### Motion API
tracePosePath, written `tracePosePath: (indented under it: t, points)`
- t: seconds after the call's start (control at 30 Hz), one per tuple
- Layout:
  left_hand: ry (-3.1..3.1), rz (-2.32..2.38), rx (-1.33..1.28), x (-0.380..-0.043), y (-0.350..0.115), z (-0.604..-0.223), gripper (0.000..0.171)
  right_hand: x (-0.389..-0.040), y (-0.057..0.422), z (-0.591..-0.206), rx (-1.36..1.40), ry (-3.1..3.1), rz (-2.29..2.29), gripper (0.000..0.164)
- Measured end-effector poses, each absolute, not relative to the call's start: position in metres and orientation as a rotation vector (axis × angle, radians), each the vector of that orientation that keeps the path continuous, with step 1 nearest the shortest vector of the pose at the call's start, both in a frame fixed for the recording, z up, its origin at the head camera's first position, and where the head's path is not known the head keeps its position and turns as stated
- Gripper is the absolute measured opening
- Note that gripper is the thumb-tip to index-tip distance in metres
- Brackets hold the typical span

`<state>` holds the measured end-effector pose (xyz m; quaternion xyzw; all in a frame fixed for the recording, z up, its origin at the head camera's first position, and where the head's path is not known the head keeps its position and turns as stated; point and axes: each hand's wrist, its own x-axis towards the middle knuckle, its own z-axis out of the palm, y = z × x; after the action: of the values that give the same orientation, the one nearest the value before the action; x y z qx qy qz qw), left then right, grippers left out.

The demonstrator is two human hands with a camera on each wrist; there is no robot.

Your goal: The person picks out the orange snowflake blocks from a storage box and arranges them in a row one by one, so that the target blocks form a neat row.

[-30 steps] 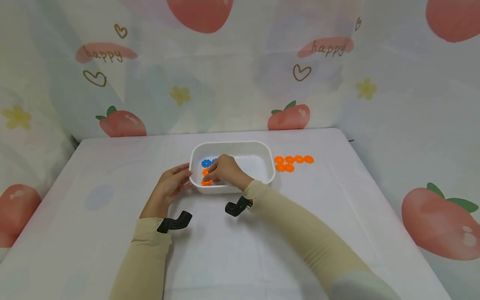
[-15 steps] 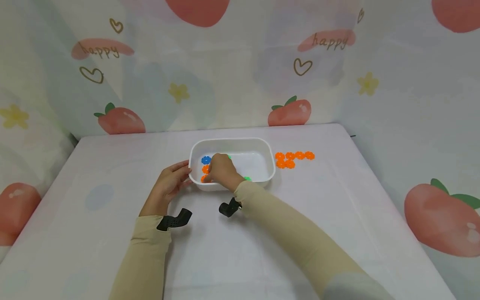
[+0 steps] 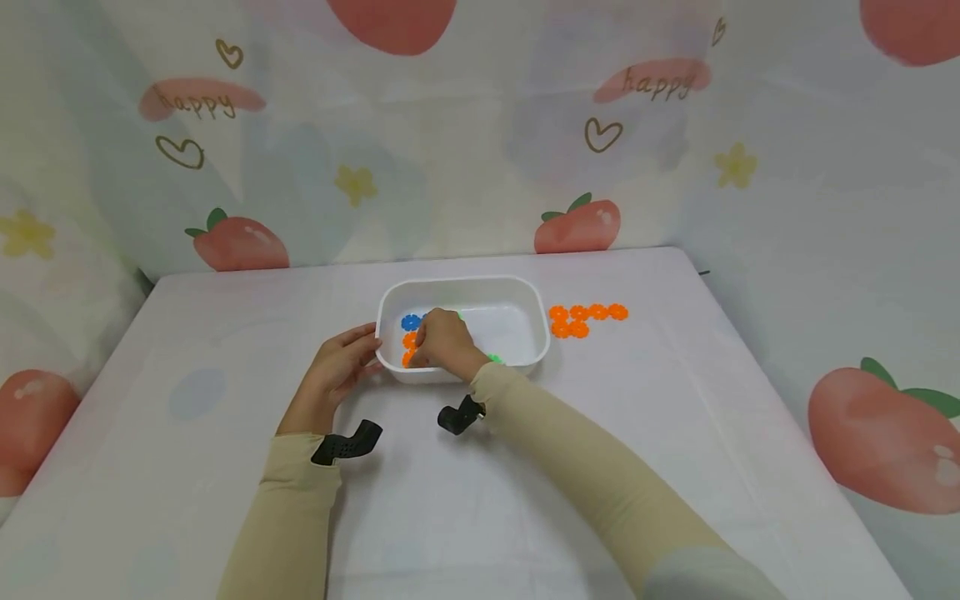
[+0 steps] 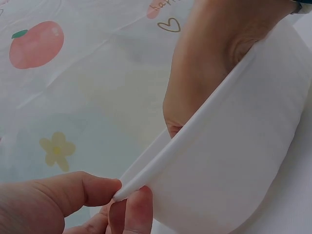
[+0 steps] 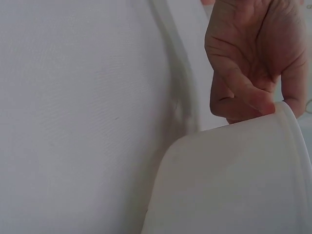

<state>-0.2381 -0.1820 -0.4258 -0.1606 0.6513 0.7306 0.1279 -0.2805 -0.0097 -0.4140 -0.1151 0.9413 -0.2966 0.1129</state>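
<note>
A white plastic tub stands on the table, with flower-shaped plastic discs inside: a blue disc, an orange disc and a bit of a green disc. My left hand pinches the tub's left rim between thumb and fingers, as the left wrist view also shows. Inside the tub, my right hand reaches down with bent fingers at the orange discs. Its fingertips are hidden in every view, so a disc between them cannot be made out. The right wrist view shows my left hand at the rim.
Several orange flower discs lie flat in two rows on the table, just right of the tub. A printed cloth hangs behind the table and at both sides.
My right hand has moved slightly left inside the tub, uncovering green discs, and then stays nearly still. My left hand keeps its hold on the rim. The head view has tilted a little.
</note>
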Motion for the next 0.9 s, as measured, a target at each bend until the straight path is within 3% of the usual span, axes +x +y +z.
tracePosePath:
  t: [0.9]
  points:
    - [1.924, 2.107, -0.506, -0.238, -0.181, -0.426, 0.05, -0.298, 0.007, -0.428, -0.31, 2.587, -1.067, 0.021]
